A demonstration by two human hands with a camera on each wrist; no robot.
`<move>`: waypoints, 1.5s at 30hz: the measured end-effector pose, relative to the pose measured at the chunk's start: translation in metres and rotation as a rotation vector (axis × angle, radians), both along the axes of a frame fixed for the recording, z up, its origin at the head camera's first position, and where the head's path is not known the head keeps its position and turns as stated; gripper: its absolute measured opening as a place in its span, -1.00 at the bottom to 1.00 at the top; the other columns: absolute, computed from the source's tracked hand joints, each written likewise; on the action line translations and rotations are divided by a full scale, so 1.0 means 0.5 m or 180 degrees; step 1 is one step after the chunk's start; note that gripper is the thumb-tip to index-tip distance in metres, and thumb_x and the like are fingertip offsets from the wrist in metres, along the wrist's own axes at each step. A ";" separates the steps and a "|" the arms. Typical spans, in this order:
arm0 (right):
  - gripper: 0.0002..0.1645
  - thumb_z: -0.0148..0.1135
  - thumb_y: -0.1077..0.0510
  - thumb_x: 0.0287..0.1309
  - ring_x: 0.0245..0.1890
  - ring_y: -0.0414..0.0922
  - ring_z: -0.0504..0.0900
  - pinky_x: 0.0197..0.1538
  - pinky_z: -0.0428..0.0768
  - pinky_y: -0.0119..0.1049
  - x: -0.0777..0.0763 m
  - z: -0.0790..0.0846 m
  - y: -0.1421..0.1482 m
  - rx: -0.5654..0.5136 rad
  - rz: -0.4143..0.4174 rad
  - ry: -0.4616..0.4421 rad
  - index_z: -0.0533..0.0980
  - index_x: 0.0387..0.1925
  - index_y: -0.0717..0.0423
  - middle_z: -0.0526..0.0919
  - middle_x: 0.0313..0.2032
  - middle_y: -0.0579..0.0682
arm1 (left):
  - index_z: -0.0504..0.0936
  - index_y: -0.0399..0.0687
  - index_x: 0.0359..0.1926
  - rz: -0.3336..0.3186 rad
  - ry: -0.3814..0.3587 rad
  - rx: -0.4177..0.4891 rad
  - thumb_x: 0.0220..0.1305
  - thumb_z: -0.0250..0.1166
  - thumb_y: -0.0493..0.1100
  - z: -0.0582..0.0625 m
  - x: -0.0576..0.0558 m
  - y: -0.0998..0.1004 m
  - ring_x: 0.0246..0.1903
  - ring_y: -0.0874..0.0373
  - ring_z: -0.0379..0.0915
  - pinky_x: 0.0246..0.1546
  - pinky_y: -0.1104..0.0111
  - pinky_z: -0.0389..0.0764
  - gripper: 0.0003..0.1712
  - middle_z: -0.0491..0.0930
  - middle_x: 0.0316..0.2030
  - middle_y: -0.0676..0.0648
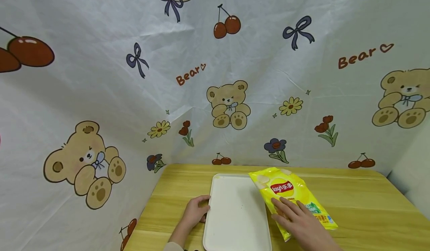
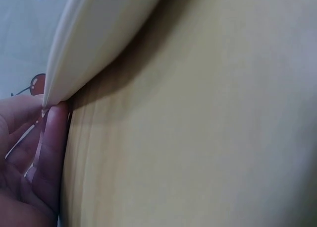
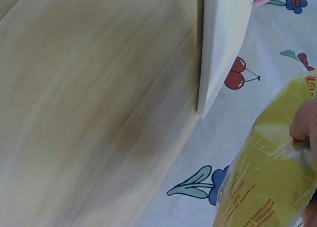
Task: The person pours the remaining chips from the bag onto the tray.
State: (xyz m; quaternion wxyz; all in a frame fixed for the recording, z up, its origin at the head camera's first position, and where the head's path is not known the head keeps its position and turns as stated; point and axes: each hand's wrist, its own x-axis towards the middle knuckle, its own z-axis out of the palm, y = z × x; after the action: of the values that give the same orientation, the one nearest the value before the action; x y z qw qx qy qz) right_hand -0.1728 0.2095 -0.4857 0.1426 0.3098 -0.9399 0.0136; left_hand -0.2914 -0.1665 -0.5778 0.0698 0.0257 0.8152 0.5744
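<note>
A white rectangular tray [image 1: 236, 210] lies lengthwise on the wooden table. At its left edge, my left hand [image 1: 194, 214] pinches the rim; the left wrist view shows thumb and fingers [image 2: 52, 147] meeting at the tray's edge [image 2: 94, 43]. My right hand [image 1: 300, 221] grips a yellow Lay's chip bag [image 1: 299, 191] just right of the tray. The fingers spread over the bag's printed front, while the right wrist view has the thumb [image 3: 304, 123] pressing into its back [image 3: 257, 172]. Tilted, the bag overlaps the tray's upper right edge in the head view.
The wood-grain table [image 1: 369, 206] extends to the right of the bag and left of the tray. Behind and to the left hangs a pale cloth [image 1: 255, 68] printed with bears, cherries, bows and flowers, meeting the table's back edge.
</note>
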 end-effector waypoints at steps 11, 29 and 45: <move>-0.01 -0.09 -0.80 -0.12 0.33 0.00 0.38 0.15 0.59 0.21 -0.005 0.010 -0.020 0.0075 0.0402 0.0455 0.49 0.21 -0.39 0.37 0.42 -0.10 | 0.58 -0.07 0.24 -0.0031 -0.0013 0.0000 0.30 0.31 -0.30 0.002 0.000 0.000 -0.73 0.27 0.45 -0.64 0.32 0.69 -0.52 0.57 0.14 -0.27; -0.08 -0.06 -0.75 -0.04 0.34 -0.07 0.40 0.14 0.64 0.10 -0.002 0.030 -0.055 0.0017 0.0584 0.0452 0.44 0.25 -0.42 0.34 0.44 -0.15 | 0.58 -0.10 0.24 -0.0054 -0.0021 0.0090 0.29 0.32 -0.31 0.000 0.003 -0.002 -0.71 0.24 0.49 -0.63 0.28 0.70 -0.52 0.63 -0.01 -0.20; -0.10 -0.08 -0.73 0.02 0.38 -0.08 0.37 0.17 0.64 0.08 -0.001 0.049 -0.095 0.0050 0.0781 0.0428 0.40 0.29 -0.44 0.28 0.47 -0.17 | 0.59 -0.01 0.24 -0.0016 -0.0065 -0.0033 0.30 0.32 -0.29 -0.008 -0.003 0.001 -0.65 0.21 0.54 -0.60 0.28 0.71 -0.52 0.48 0.25 -0.26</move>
State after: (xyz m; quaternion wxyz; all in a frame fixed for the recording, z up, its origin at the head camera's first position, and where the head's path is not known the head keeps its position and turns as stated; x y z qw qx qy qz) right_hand -0.1734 0.1620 -0.4610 0.2001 0.4237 -0.8834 0.0028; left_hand -0.2930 -0.1660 -0.5818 0.0797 0.0215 0.8173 0.5703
